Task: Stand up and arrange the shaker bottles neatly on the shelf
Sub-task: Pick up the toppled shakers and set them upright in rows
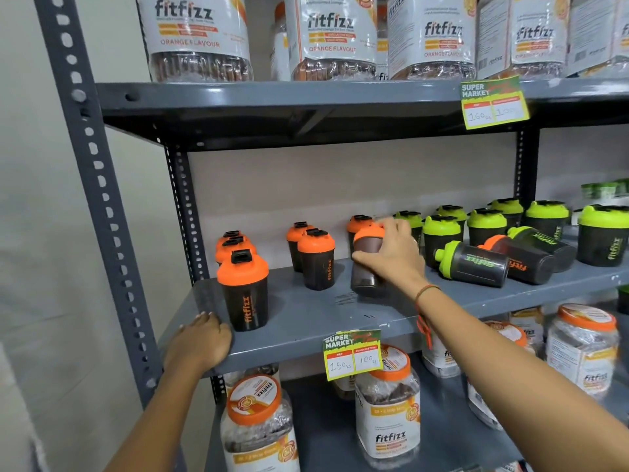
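My right hand (391, 253) grips an orange-lidded black shaker bottle (366, 277), upright on the middle grey shelf (306, 318). Left of it stand several orange-lidded shakers, the nearest one (243, 289) at the front left and a pair (316, 260) further back. To the right three shakers lie on their sides: a green-lidded one (473, 264), an orange-lidded one (520, 260) and another green-lidded one (544, 243). Several green-lidded shakers (486, 228) stand upright behind them. My left hand (199, 340) rests on the shelf's front left edge, holding no bottle.
Large fitfizz jars (332, 39) fill the shelf above, and more jars (388, 403) stand on the shelf below. Price tags (352, 356) hang from the shelf edges. A perforated grey upright (98, 199) frames the left side, next to a pale wall.
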Available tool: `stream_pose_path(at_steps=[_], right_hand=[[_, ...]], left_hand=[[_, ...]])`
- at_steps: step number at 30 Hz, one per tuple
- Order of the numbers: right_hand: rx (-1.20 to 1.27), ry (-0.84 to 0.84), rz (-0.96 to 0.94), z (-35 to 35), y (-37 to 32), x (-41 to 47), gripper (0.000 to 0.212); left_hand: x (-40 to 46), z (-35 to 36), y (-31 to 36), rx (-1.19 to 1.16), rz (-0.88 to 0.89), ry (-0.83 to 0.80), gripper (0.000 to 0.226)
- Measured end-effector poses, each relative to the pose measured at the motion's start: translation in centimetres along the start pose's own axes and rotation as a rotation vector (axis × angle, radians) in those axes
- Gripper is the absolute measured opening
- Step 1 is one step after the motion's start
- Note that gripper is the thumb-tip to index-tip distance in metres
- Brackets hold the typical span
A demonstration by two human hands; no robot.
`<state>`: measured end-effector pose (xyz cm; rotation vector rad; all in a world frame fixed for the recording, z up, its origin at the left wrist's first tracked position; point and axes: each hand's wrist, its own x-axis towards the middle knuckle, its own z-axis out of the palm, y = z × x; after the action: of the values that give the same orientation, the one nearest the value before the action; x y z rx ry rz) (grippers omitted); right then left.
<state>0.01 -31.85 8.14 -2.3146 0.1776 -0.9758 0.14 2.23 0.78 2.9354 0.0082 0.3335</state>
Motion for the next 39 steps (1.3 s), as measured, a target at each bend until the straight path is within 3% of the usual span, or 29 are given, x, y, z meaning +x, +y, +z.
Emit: stream_pose_path(at_steps=[3, 7, 22, 29, 33, 36, 39], right_hand=[[-0.09, 0.119, -0.188, 1.0, -2.6, -1.7, 0.066], [-0.161, 0.151, -0.29, 3.1, -4.3, -3.4, 0.066], [-0.295, 0.137, -0.428, 7.4, -4.8, -6.8, 0.088], [-0.267, 0.157, -0.487, 5.2, -3.7, -7.0, 0.076], [-0.164, 0.192, -0.501, 3.0, -2.2, -6.3, 0.061], [-0.073, 0.237, -0.473, 1.1, 0.0, -5.1, 0.056], [-0.052, 0.286, -0.43, -1.2, 3.0, -2.9, 0.052]], left_hand=[[-0.1, -0.1, 0.0, -0.005, -0.007, -0.011, 0.054], [-0.1, -0.1, 0.1, -0.004, -0.013, -0.012, 0.055], [-0.3, 0.0, 0.1, -0.011, -0.018, 0.026, 0.052], [-0.4, 0.2, 0.0, -0.039, -0.025, 0.1, 0.045], [-1.2, 0.4, 0.3, -0.224, -0.131, 0.272, 0.043], [-2.2, 0.4, 1.4, -0.47, -0.256, 0.571, 0.046], [-4.0, -0.5, 5.5, -0.671, -0.109, 0.896, 0.053]])
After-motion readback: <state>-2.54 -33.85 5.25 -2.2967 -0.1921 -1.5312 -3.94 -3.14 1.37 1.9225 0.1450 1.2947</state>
